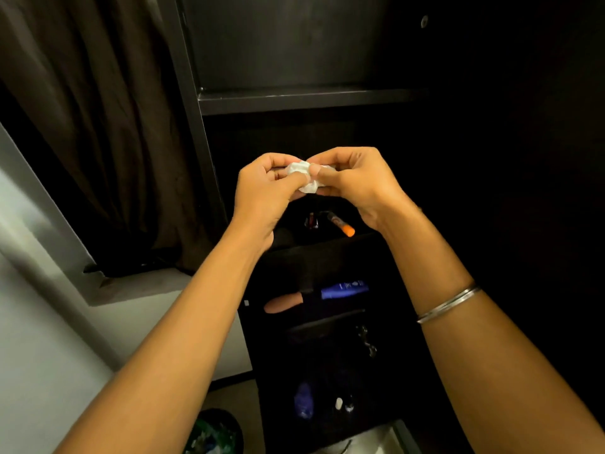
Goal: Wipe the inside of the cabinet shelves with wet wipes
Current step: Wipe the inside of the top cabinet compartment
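Observation:
A crumpled white wet wipe (pixel 302 168) is held between both hands in front of the dark cabinet. My left hand (pixel 263 191) pinches its left side with thumb and fingers. My right hand (pixel 355 178) pinches its right side, thumb on top. An upper shelf (pixel 311 99) of the black cabinet runs just above the hands. Lower shelves below the hands hold small items.
On the lower shelves lie an orange-capped tube (pixel 342 224), a blue bottle (pixel 343 289), a tan tube (pixel 283 304) and small bottles (pixel 304 399). A dark curtain (pixel 98 126) hangs at left above a pale ledge (pixel 137 286). A bin (pixel 212 432) stands on the floor.

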A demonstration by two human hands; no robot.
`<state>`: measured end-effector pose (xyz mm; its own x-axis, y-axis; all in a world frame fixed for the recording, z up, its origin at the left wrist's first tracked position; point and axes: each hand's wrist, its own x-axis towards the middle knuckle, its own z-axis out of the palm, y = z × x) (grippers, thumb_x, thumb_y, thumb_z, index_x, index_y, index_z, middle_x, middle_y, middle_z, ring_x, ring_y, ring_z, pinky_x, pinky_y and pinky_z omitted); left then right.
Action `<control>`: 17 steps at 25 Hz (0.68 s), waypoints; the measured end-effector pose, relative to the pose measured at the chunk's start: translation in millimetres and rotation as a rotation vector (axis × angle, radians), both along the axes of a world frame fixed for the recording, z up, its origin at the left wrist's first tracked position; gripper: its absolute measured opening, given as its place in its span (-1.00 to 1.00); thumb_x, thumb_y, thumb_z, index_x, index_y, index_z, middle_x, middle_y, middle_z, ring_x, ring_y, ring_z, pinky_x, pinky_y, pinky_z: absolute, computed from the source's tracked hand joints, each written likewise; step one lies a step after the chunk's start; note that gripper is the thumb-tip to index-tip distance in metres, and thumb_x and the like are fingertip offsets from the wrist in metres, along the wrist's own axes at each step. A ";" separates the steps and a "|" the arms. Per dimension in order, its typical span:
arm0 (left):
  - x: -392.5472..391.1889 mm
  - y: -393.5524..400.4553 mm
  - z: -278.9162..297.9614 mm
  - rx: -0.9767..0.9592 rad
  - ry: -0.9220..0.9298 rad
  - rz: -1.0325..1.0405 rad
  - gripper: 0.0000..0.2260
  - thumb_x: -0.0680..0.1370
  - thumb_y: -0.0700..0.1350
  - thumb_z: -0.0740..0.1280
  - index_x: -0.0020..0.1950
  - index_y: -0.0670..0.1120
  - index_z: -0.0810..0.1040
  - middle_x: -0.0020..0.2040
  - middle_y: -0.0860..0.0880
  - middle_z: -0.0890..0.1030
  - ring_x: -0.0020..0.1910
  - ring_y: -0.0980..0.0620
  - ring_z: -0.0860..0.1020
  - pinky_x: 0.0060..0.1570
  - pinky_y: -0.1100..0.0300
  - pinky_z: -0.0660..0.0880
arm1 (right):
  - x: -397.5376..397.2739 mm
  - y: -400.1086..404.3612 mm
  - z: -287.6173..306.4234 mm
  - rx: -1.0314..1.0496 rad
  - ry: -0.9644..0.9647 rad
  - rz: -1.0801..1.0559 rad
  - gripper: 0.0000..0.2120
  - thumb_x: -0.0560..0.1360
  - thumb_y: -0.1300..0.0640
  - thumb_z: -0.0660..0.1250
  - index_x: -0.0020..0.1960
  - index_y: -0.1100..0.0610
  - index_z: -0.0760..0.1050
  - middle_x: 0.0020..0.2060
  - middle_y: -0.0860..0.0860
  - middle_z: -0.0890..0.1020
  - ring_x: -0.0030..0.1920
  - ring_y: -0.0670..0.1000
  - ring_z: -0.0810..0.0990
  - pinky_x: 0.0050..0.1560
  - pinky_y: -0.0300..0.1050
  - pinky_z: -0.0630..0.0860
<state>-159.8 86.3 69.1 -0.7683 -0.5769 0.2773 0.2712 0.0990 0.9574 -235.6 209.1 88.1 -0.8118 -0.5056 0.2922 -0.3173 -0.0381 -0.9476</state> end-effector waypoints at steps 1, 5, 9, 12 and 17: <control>0.7 1.8 -9.7 0.008 0.013 -0.010 -0.83 0.48 -0.29 0.45 0.06 -0.18 0.63 -0.11 -0.08 0.72 -0.07 0.00 0.71 -0.02 0.07 0.66 | 3.2 0.3 -9.3 -0.021 -0.036 -0.029 -0.91 0.52 0.26 0.40 -0.01 0.26 0.64 -0.14 0.16 0.71 -0.12 0.10 0.71 -0.10 -0.05 0.67; 4.0 14.0 -57.6 -0.009 -0.013 0.010 -0.90 0.54 -0.24 0.36 0.02 -0.12 0.64 -0.08 -0.05 0.71 -0.06 0.03 0.70 -0.02 0.08 0.65 | 13.1 5.1 -60.7 0.036 -0.166 -0.163 -0.93 0.54 0.20 0.38 0.00 0.15 0.62 -0.14 0.05 0.71 -0.24 -0.04 0.69 -0.29 -0.22 0.58; 13.0 29.6 -115.5 -0.165 -0.124 0.057 -0.88 0.55 -0.18 0.36 0.04 -0.02 0.63 -0.08 0.05 0.69 -0.07 0.10 0.67 -0.02 -0.02 0.65 | 14.2 24.4 -123.1 0.062 -0.336 -0.142 -0.88 0.56 0.23 0.33 0.05 0.18 0.62 0.01 0.08 0.68 -0.06 0.02 0.68 -0.19 -0.22 0.60; 20.2 41.8 -169.7 -0.265 -0.232 0.085 -0.87 0.55 -0.19 0.37 0.07 -0.05 0.63 -0.05 0.06 0.67 -0.08 0.14 0.65 -0.03 0.02 0.64 | 12.4 44.1 -186.1 0.114 -0.497 -0.210 -0.93 0.52 0.30 0.36 -0.07 0.17 0.59 -0.09 0.13 0.67 -0.10 0.04 0.68 -0.14 -0.17 0.63; 35.2 52.2 -268.6 -0.747 -0.468 0.104 -0.70 0.47 -0.14 0.37 0.21 -0.11 0.57 0.17 -0.08 0.60 0.15 -0.11 0.56 0.10 0.01 0.54 | -1.3 80.1 -321.3 0.518 -0.468 -0.382 -0.92 0.45 0.14 0.44 -0.17 0.02 0.55 -0.17 0.07 0.67 -0.17 0.07 0.65 -0.19 -0.08 0.59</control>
<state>-124.6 138.5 -199.5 -0.8511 -0.4441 0.2800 -0.1768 0.7447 0.6435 -236.9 289.1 -233.3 -0.9367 -0.1460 -0.3183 0.2158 0.4754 -0.8529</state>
